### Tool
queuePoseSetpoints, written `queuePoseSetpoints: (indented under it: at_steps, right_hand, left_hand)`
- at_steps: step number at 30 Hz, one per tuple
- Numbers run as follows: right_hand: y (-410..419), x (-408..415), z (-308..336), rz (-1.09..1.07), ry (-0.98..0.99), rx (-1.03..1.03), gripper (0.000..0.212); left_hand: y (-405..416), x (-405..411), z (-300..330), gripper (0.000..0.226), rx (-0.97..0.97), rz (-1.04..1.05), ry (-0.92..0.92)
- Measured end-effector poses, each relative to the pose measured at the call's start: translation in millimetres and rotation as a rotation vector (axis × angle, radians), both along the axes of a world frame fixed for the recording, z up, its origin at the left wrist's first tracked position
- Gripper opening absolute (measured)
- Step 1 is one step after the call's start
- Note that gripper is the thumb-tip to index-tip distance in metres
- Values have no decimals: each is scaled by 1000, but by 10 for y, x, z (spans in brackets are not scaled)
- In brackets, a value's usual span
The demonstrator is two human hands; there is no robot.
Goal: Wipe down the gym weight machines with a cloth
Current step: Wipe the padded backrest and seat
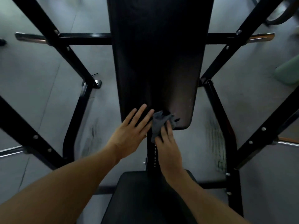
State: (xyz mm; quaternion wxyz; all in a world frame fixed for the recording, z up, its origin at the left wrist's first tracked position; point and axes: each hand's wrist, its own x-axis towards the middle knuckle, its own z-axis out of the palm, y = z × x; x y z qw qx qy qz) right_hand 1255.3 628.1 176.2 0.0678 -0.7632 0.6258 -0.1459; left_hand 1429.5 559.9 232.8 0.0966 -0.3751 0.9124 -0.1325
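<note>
The big black back pad [155,62] looks firm and fixed, a steady surface to press on. At its lower edge, the left hand [129,135] rests flat, fingers straight, while the right hand [168,147] grips the small grey cloth [159,125], which looks soft, light and best bunched in the fingers.

- The left hand [131,130] is bare, with no glove, ring or watch to see.
- The right hand [168,147] is bare too.
- Both arms are bare all the way to the 6 o'clock edge.
- No sleeve shows.
</note>
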Motion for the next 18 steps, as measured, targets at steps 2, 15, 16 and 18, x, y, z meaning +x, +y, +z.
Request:
queuePoseSetpoints:
  at_steps: [2, 15, 16, 18]
  right_hand:
    - [206, 77, -188, 133, 30, 164, 47]
    - [819, 81, 164, -50, -602, 812, 14]
    - [843, 56, 194, 78, -526, 814, 13]
    - [946, 63, 198, 345, -311, 951, 20]
  left_hand:
    - [167, 42, -40, 68, 64, 19, -47]
    - [1692, 482, -171, 51, 899, 878, 372]
    - [1755, 492, -213, 51, 900, 880, 416]
    - [1925, 553, -296, 51, 899, 895, 486]
